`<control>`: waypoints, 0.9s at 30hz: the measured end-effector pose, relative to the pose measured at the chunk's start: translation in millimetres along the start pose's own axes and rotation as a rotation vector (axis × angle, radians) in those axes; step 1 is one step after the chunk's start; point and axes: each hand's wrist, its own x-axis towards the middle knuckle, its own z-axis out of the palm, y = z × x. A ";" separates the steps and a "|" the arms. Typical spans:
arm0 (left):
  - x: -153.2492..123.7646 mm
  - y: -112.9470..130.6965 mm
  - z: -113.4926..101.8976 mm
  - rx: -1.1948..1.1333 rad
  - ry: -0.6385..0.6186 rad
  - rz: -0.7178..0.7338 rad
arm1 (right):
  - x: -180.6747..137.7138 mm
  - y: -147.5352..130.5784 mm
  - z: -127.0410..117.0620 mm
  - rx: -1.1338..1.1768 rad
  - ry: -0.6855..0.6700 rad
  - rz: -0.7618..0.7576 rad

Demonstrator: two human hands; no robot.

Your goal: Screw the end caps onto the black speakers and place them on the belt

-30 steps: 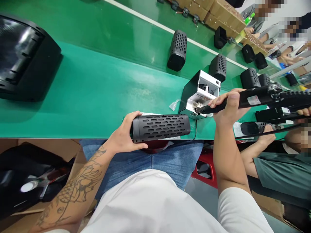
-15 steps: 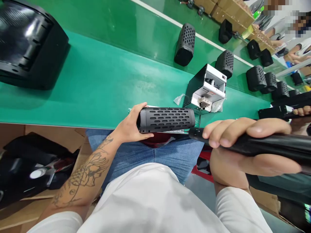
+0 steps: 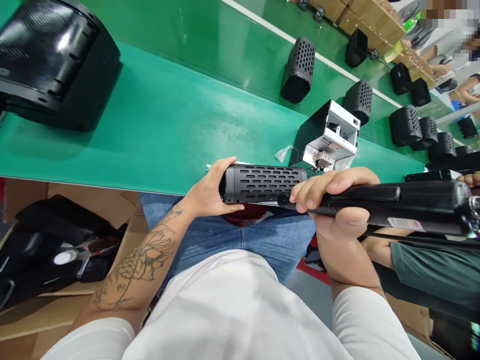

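My left hand (image 3: 212, 192) grips the left end of a black speaker housing (image 3: 262, 182), thumb and fingers on opposite edges. Slotted holes run across the housing's upward face, and it lies at the near edge of the green bench (image 3: 168, 130). In my right hand (image 3: 330, 192) is a black electric screwdriver (image 3: 382, 200), held nearly level. Its nose is at the lower right side of the housing; the bit's tip is hidden, so I cannot tell whether it touches. Behind them stands a black-and-silver screw feeder (image 3: 326, 137).
A large black speaker cabinet (image 3: 90, 75) sits at the far left. Several speaker housings, one nearest (image 3: 299, 70), stand on the green line behind. A small plastic bag (image 3: 283, 153) lies by the feeder. At right is a co-worker's green sleeve (image 3: 435, 275). Cardboard boxes (image 3: 369, 22) are at the back.
My right hand has brought the screwdriver leftward, with its nose now over the housing's lower right side. My left hand still holds the housing. The whole view has shifted slightly.
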 end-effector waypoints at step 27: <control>-1.0 1.6 0.5 0.076 -0.004 -0.015 | 12.1 -5.0 14.7 -0.076 0.154 -0.069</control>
